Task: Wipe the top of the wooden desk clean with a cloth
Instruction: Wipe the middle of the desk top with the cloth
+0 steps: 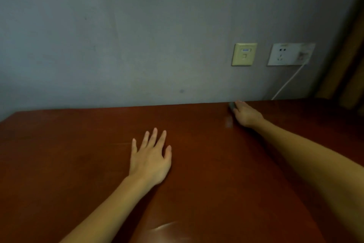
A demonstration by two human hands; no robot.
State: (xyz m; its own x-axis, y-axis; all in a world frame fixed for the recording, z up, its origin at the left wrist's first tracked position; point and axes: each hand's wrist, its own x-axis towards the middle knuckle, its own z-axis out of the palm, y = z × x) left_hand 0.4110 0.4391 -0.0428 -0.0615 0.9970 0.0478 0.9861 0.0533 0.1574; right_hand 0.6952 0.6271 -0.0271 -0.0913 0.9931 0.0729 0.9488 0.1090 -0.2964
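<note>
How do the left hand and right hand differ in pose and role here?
The left hand lies flat, fingers spread, near the middle of the desk; the right hand reaches to its far edge by the wall. The left hand holds nothing; the right hand covers a dark grey cloth that peeks out beside its fingers, though grip or press is unclear. Both rest on the desk top.

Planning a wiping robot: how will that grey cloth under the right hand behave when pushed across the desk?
Probably floppy: the cloth bunches small under the right hand. Likely light, sliding easily on the glossy desk. Little of it shows, so unsure.
</note>
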